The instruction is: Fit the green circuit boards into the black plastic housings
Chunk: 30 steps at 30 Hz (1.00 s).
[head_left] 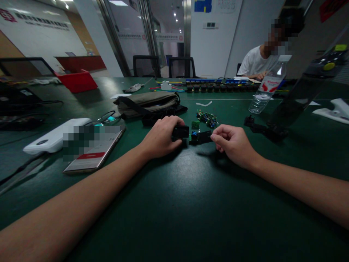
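Observation:
My left hand [163,137] is closed around a small black plastic housing [182,131], thumb below and fingers over the top. My right hand [235,145] pinches the end of a flat black piece [204,137]. At that piece's left end sits a blue round component [194,134] with a bit of green board, close to the housing. Whether the two parts touch is hard to see. Just behind lie a small green circuit board [195,124] and a pile of circuit boards [207,118].
On the green table [174,203], a phone [95,151] and a white power bank [57,136] lie left. A grey-green bag [147,103] is behind my left hand. A water bottle [268,87] and a dark tumbler [300,92] stand right. A person [257,62] sits across.

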Tool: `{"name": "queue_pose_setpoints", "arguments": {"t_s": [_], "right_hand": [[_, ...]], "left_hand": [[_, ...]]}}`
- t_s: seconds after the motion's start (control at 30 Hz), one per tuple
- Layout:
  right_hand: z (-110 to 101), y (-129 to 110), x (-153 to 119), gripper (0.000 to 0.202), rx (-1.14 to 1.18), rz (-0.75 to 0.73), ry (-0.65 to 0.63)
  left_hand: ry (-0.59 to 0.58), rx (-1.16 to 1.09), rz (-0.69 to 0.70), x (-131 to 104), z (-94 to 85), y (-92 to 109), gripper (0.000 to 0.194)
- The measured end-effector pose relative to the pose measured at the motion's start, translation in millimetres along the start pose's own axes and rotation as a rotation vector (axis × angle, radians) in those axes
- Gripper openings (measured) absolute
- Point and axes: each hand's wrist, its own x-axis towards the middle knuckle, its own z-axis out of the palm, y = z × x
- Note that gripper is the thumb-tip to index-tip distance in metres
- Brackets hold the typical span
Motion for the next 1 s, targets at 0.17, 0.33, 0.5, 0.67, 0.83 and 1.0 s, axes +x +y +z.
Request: {"name": "queue_pose_setpoints", "arguments": {"t_s": [0.17, 0.33, 0.5, 0.67, 0.83, 1.0], "right_hand": [[-0.1, -0.5, -0.3, 0.017, 0.008, -0.004, -0.001], [-0.2, -0.9, 0.0, 0.019, -0.002, -0.003, -0.003], [-0.2, 0.4, -0.1, 0.019, -0.016, -0.004, -0.005], [-0.5, -0.4, -0.2, 0.018, -0.023, -0.006, -0.008], [-0.4, -0.6, -0.2, 0.017, -0.021, -0.010, -0.006], [-0.5, -0.1, 0.0, 0.017, -0.017, -0.008, -0.007]], "left_hand": [[-0.004, 0.000, -0.007, -0.6, -1.1, 1.8, 0.038], [0.001, 0.002, -0.009, -0.3, -1.2, 1.3, 0.038], [0.001, -0.004, -0.003, -0.4, -0.8, 0.6, 0.037], [-0.006, -0.003, -0.009, -0.6, -1.5, 1.9, 0.037], [-0.012, -0.005, -0.025, 0.5, -2.6, 3.4, 0.036], [-0.013, -0.011, -0.020, 0.6, -2.8, 2.9, 0.037]]}}
